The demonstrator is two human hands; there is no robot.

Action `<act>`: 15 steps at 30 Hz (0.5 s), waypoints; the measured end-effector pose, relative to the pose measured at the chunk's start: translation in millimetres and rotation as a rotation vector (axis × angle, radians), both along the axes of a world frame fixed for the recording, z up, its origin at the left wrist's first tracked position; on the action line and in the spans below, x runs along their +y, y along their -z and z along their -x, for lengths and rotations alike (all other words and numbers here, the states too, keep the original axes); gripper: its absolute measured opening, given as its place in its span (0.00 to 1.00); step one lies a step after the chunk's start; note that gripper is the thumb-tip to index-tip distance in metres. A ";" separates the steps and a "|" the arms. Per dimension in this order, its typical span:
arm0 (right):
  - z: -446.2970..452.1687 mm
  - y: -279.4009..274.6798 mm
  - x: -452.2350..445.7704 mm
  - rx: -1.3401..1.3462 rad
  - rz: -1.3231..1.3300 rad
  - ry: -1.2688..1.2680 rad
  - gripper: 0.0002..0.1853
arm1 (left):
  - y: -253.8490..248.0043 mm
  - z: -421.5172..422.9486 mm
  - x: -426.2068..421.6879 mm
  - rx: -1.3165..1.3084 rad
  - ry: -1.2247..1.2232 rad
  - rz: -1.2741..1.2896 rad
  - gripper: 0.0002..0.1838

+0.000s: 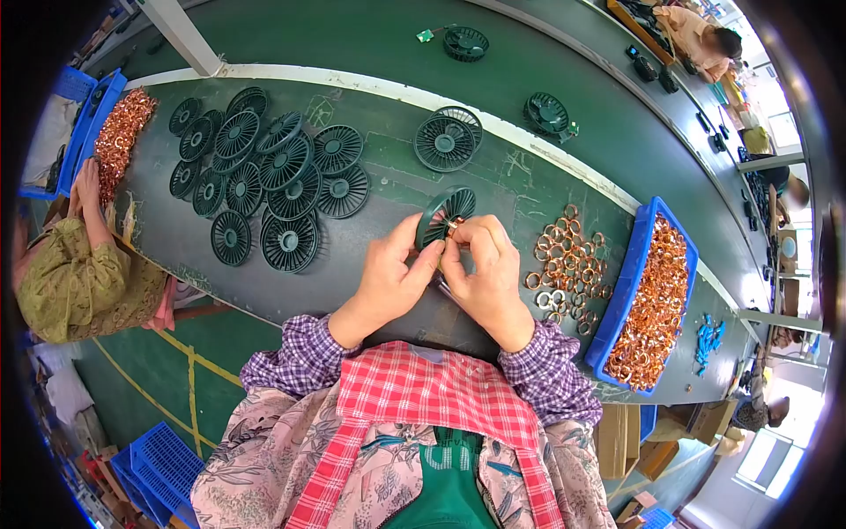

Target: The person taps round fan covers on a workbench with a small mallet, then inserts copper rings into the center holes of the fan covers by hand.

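In front of my chest, my left hand grips a dark green round fan grille by its rim, tilted nearly on edge. My right hand is closed at the hub, its thumb and fingers pinching a small copper-coloured ring there. The fingers partly cover the ring, so I cannot tell how far it sits on the hub. Ahead of my hands lie two stacked fan grilles. Loose copper rings are scattered to the right of my right hand, with some silver-looking ones among them.
A heap of fan grilles covers the bench's left side. A blue tray full of copper rings stands at right, beside blue pieces. Beyond the white divider, fan parts lie on a green belt. A co-worker sits at left.
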State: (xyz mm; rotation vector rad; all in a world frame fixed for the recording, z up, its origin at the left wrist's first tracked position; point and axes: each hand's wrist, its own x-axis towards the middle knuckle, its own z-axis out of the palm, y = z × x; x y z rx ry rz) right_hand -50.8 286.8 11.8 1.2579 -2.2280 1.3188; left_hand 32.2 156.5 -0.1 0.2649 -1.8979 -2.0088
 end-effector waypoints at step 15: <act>28.2 -37.4 34.2 -0.093 -0.132 -0.167 0.14 | 11.0 -3.9 -15.7 -0.040 0.168 -0.404 0.19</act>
